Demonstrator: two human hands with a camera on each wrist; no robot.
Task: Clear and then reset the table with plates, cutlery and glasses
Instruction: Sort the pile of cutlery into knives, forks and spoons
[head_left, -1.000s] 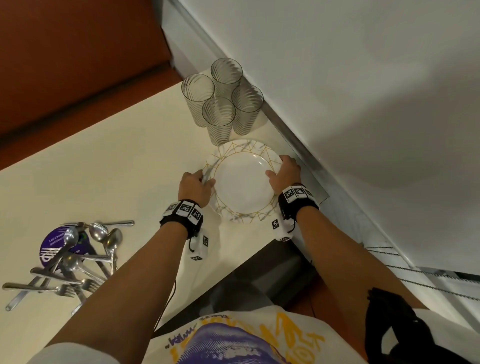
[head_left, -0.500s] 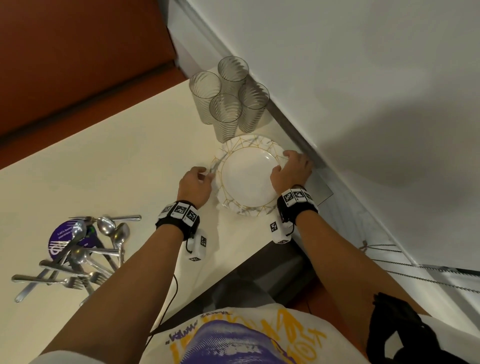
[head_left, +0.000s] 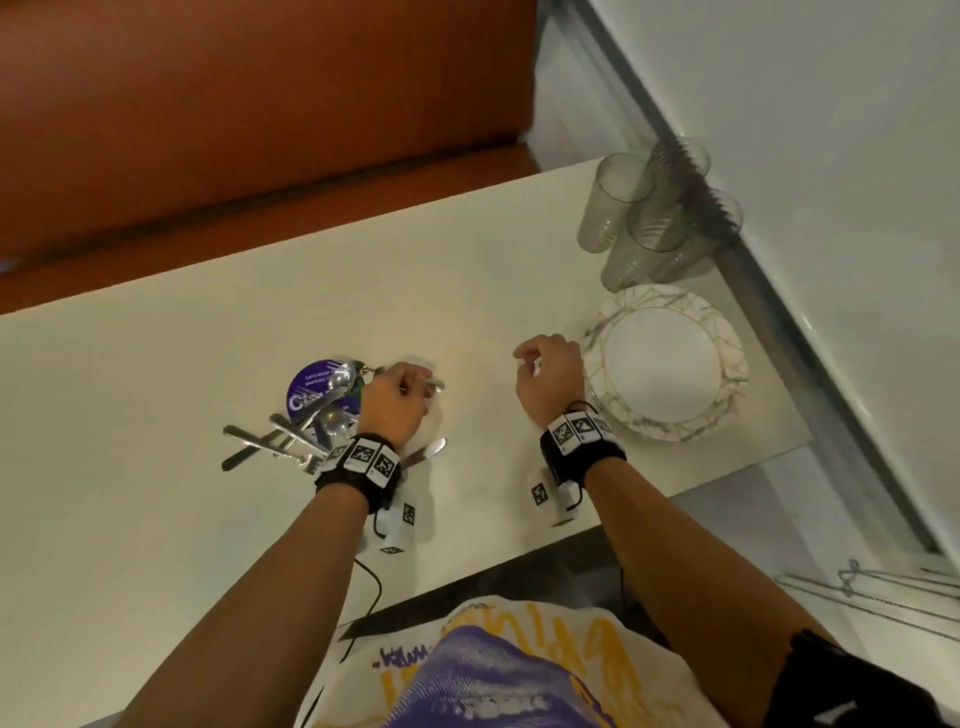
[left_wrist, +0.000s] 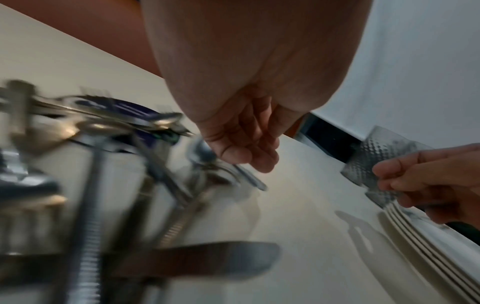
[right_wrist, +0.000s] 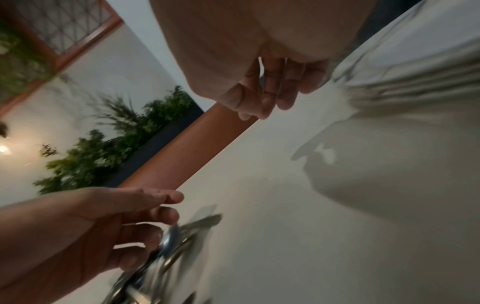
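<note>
Where cutlery (head_left: 291, 436) crosses, purple coaster (head_left: 311, 389), print blurred.

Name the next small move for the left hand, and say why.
Probably set the piece of cutlery it holds down onto the cutlery pile. The left hand is already at that pile, while the right hand is empty beside the stacked plates.

Head overhead; wrists low, sharing table (head_left: 156, 415).
</note>
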